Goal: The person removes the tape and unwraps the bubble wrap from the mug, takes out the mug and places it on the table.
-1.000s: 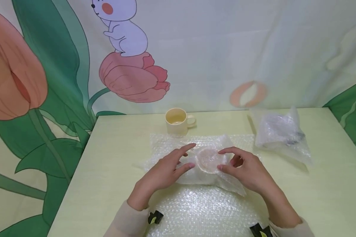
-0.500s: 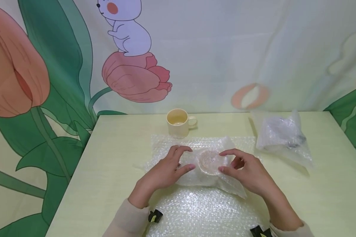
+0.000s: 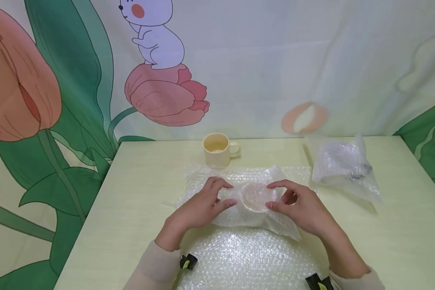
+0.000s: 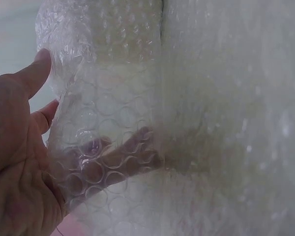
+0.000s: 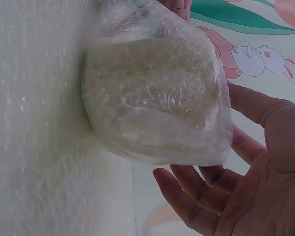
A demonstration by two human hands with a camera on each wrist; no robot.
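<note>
A round-rimmed, cup-like bundle in bubble wrap stands upright in the middle of the table, pale beige showing through the layers. My right hand holds its right rim with a curved thumb and index finger; the other fingers curl loosely beside it. On the other side my left hand has its thumb and index finger spread, tips just short of the rim. A clear flap of bubble wrap hangs in front of several left fingers in the left wrist view.
A pale yellow mug stands behind, its handle to the right. Toward the back right lies another bubble-wrap packet. A flat bubble wrap sheet spreads over the table under the bundle and toward the front. A printed cloth hangs behind.
My left index finger has curled in and drawn back to the left from above the bundle. The right hand keeps its place at the rim.
</note>
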